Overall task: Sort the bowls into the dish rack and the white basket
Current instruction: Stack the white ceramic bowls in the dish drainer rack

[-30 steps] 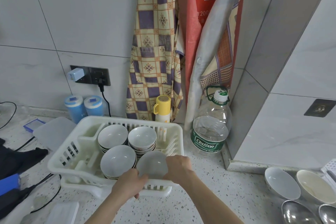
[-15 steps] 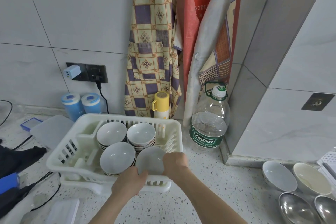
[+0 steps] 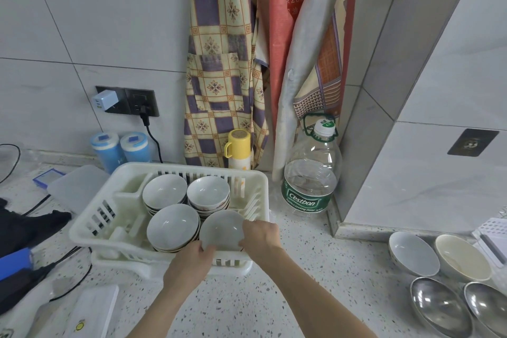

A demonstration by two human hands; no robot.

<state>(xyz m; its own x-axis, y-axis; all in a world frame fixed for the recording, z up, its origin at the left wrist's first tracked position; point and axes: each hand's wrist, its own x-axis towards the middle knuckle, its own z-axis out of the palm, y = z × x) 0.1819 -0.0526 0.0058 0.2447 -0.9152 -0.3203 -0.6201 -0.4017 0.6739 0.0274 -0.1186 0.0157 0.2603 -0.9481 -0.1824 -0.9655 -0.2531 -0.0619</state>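
Unchanged since the earlier frames: both hands on the same bowl, same corner of the rack; only slight camera shift.

Nearest: left hand (image 3: 192, 261) at the near rim of the held bowl (image 3: 222, 230), fingers curled over the edge, grasping it. Right hand (image 3: 260, 236) on the right rim of the same bowl, fingers closed on it. Held bowl white, open side up, slightly tilted, located in the near right corner of the dish rack (image 3: 90, 228), just above the front wall.

Just left of it, touching or nearly so: stack of white bowls (image 3: 172, 228) in the near left position. Behind: two further stacks, rear left stack (image 3: 164, 192) and rear right stack (image 3: 208, 191), side by side.

Right of the forearms, well apart from the rack, on the speckled counter (image 3: 301, 282): white bowl (image 3: 411, 252), cream bowl (image 3: 461, 261), two steel bowls (image 3: 439, 307) nearer the camera. White basket edge (image 3: 493, 233) at the far right, mostly out of frame.

Farther back: water bottle (image 3: 311, 173), yellow flask (image 3: 238, 149), two blue containers (image 3: 120, 147), hanging aprons (image 3: 219, 63) against the tiled wall.
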